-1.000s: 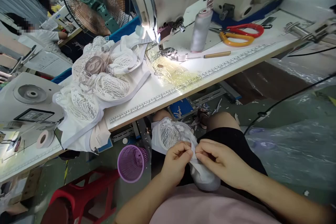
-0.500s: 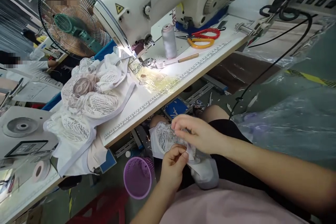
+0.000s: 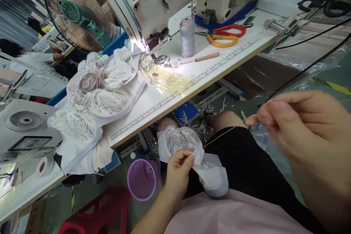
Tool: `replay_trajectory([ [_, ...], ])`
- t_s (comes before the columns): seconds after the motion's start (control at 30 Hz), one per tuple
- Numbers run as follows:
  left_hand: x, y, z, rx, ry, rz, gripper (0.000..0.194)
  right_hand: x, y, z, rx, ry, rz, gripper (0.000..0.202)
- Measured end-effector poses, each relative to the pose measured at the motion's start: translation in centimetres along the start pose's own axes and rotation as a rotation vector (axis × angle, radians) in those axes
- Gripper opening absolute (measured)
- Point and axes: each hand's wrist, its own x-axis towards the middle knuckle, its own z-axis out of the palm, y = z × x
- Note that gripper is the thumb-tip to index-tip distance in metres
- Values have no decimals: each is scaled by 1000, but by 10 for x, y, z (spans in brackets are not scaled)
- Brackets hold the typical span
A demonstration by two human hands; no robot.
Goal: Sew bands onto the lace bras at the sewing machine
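A white lace bra point(image 3: 175, 142) lies across my lap, one smooth cup hanging lower beside it. My left hand point(image 3: 180, 166) pinches the fabric at the middle of this bra. Raised at the right, my right hand point(image 3: 296, 120) has its thumb and fingertips pressed together on a thin thread point(image 3: 225, 132). The thread runs taut from the fabric up to those fingertips. Whether a needle is at its end is too small to tell.
Bras point(image 3: 106, 102) are heaped on the sewing table point(image 3: 161, 106) beside the sewing machine point(image 3: 153, 3). Thread cone point(image 3: 187, 38), scissors point(image 3: 223, 41) and wooden-handled tool point(image 3: 207, 57) lie near it. Purple basket point(image 3: 142, 181) and red stool point(image 3: 95, 212) are below; a fan and co-worker are behind.
My right hand has moved away from the bra, up and to the right, drawing out the thread. My left hand stays on the fabric. The view has shifted slightly.
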Motion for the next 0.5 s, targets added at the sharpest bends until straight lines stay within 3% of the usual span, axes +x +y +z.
replay_trajectory([
  [0.1,1,0,1,-14,7,3,19,-3,-1,-5,-162,101,8,12],
  [0.27,1,0,0,-15,29,12,20,-8,5,-8,-289,76,39,21],
  [0.33,0,1,0,5,38,14,21,-6,7,-7,-218,83,46,18],
  [0.5,2,2,1,53,37,24,21,11,9,-7,250,53,124,9],
])
